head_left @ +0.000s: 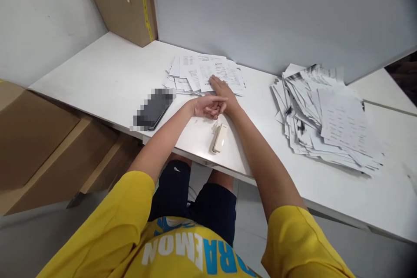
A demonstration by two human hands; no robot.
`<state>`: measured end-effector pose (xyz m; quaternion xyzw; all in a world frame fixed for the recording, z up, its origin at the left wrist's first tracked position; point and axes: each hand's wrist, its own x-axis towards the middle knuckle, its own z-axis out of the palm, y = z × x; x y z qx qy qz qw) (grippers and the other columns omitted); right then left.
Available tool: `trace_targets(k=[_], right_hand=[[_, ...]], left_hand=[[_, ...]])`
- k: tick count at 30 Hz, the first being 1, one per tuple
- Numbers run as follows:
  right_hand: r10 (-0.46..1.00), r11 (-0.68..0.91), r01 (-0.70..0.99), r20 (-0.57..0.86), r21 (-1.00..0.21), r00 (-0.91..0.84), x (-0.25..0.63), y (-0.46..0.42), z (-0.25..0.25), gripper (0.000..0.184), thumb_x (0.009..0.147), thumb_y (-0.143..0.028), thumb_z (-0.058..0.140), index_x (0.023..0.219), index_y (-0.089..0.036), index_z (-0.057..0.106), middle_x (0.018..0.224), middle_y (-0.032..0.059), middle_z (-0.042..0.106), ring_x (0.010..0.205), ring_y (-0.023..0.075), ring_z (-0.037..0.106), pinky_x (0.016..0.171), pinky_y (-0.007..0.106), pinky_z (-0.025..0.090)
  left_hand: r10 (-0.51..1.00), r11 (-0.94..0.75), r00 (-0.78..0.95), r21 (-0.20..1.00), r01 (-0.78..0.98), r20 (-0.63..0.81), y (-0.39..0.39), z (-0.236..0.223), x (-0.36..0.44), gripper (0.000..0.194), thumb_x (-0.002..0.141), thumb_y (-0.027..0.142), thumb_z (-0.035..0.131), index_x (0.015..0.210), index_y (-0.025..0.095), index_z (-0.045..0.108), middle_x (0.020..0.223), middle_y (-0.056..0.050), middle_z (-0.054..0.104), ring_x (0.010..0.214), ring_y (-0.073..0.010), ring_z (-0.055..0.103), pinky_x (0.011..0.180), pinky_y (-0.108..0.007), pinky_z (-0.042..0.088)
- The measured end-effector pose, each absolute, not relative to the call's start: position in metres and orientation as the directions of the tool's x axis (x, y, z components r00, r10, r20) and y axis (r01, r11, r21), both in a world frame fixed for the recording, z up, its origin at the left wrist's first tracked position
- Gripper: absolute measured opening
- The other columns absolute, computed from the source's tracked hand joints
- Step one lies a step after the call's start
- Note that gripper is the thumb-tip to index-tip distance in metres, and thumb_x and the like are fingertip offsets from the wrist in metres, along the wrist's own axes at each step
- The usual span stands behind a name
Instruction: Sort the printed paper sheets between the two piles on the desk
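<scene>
My right hand lies flat, its fingertips resting on the near edge of a spread of printed papers. Beside it, my left hand is turned palm up with loosely curled fingers and nothing in it. Its fingertips overlap the right hand near the wrist; whether they touch, I cannot tell. Just in front of both hands sits a cream stapler on the white table. To the left of my left forearm is a dark flat object, partly blurred out.
A thick, untidy pile of printed sheets covers part of the table on the right. A cardboard box with yellow tape stands at the back left corner. More cardboard boxes are below the table's left edge. A grey partition rises behind the table.
</scene>
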<state>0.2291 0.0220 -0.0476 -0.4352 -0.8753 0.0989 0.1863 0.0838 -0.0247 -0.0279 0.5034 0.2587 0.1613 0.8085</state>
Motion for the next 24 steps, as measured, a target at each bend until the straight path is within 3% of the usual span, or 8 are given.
trace_targets(k=[6, 10, 13, 15, 17, 19, 21, 24], right_hand=[[0.779, 0.625, 0.702, 0.207, -0.341, -0.592, 0.195, 0.029, -0.03, 0.061, 0.085, -0.02, 0.053, 0.146, -0.017, 0.055, 0.162, 0.009, 0.046, 0.153, 0.0245, 0.037, 0.129, 0.05, 0.023], [0.814, 0.58, 0.736, 0.199, -0.349, -0.546, 0.192, 0.018, -0.029, 0.061, 0.081, -0.015, 0.047, 0.14, -0.022, 0.06, 0.155, 0.004, 0.055, 0.147, 0.0244, 0.044, 0.127, 0.049, 0.029], [0.878, 0.465, 0.785, 0.331, -0.41, -0.347, 0.201, 0.013, -0.024, 0.054, 0.086, -0.02, 0.041, 0.136, -0.02, 0.063, 0.146, 0.0083, 0.062, 0.143, 0.0275, 0.048, 0.126, 0.052, 0.032], [0.867, 0.398, 0.753, 0.484, -0.524, -0.121, 0.219, 0.013, -0.017, 0.051, 0.096, -0.032, 0.033, 0.136, -0.021, 0.062, 0.141, 0.011, 0.063, 0.142, 0.029, 0.049, 0.125, 0.056, 0.034], [0.801, 0.351, 0.65, 0.575, -0.674, 0.164, 0.246, 0.012, -0.009, 0.06, 0.101, -0.049, 0.019, 0.141, -0.024, 0.056, 0.14, 0.012, 0.062, 0.143, 0.0308, 0.049, 0.122, 0.06, 0.037], [0.721, 0.35, 0.518, 0.577, -0.781, 0.384, 0.281, 0.008, -0.003, 0.069, 0.101, -0.061, 0.01, 0.148, -0.029, 0.049, 0.145, 0.0113, 0.056, 0.145, 0.032, 0.048, 0.12, 0.062, 0.04], [0.661, 0.375, 0.43, 0.562, -0.821, 0.497, 0.315, -0.002, -0.003, 0.069, 0.099, -0.065, 0.009, 0.149, -0.036, 0.047, 0.151, 0.0078, 0.051, 0.146, 0.0304, 0.047, 0.118, 0.059, 0.045], [0.64, 0.412, 0.311, 0.515, -0.857, 0.57, 0.345, -0.018, -0.015, 0.066, 0.098, -0.057, 0.013, 0.149, -0.035, 0.048, 0.151, 0.0072, 0.051, 0.143, 0.0295, 0.051, 0.115, 0.06, 0.048]], left_hand=[[0.486, 0.41, 0.841, 0.912, 0.021, -0.238, -0.027, -0.026, 0.084, 0.057, 0.084, 0.068, 0.066, 0.057, 0.018, 0.066, 0.038, 0.002, 0.044, 0.032, -0.0053, 0.023, 0.058, -0.034, 0.057], [0.465, 0.411, 0.856, 0.912, 0.016, -0.225, -0.028, -0.027, 0.085, 0.056, 0.085, 0.067, 0.066, 0.058, 0.018, 0.068, 0.037, 0.001, 0.042, 0.033, -0.0066, 0.025, 0.059, -0.035, 0.057], [0.476, 0.413, 0.846, 0.91, 0.027, -0.241, -0.028, -0.026, 0.085, 0.054, 0.086, 0.065, 0.065, 0.059, 0.018, 0.068, 0.038, 0.001, 0.042, 0.034, -0.0076, 0.028, 0.06, -0.035, 0.057], [0.483, 0.414, 0.84, 0.91, 0.029, -0.247, -0.029, -0.026, 0.085, 0.054, 0.086, 0.065, 0.065, 0.06, 0.018, 0.068, 0.037, 0.002, 0.039, 0.035, -0.0084, 0.032, 0.062, -0.033, 0.057], [0.497, 0.414, 0.835, 0.91, 0.011, -0.236, -0.029, -0.027, 0.085, 0.052, 0.087, 0.064, 0.065, 0.064, 0.017, 0.069, 0.042, 0.001, 0.044, 0.04, -0.0098, 0.042, 0.065, -0.031, 0.056], [0.573, 0.376, 0.799, 0.925, -0.056, -0.185, -0.028, -0.028, 0.086, 0.049, 0.088, 0.064, 0.064, 0.076, 0.017, 0.071, 0.056, -0.002, 0.058, 0.05, -0.0116, 0.053, 0.068, -0.031, 0.056], [0.741, 0.248, 0.667, 0.953, -0.171, -0.073, -0.026, -0.029, 0.089, 0.05, 0.091, 0.066, 0.059, 0.098, 0.019, 0.072, 0.082, -0.005, 0.069, 0.065, -0.0136, 0.064, 0.076, -0.032, 0.057], [0.919, -0.037, 0.376, 0.974, -0.222, 0.12, -0.021, -0.034, 0.096, 0.06, 0.093, 0.069, 0.054, 0.135, 0.027, 0.058, 0.127, -0.011, 0.067, 0.108, -0.0205, 0.069, 0.095, -0.035, 0.053]])
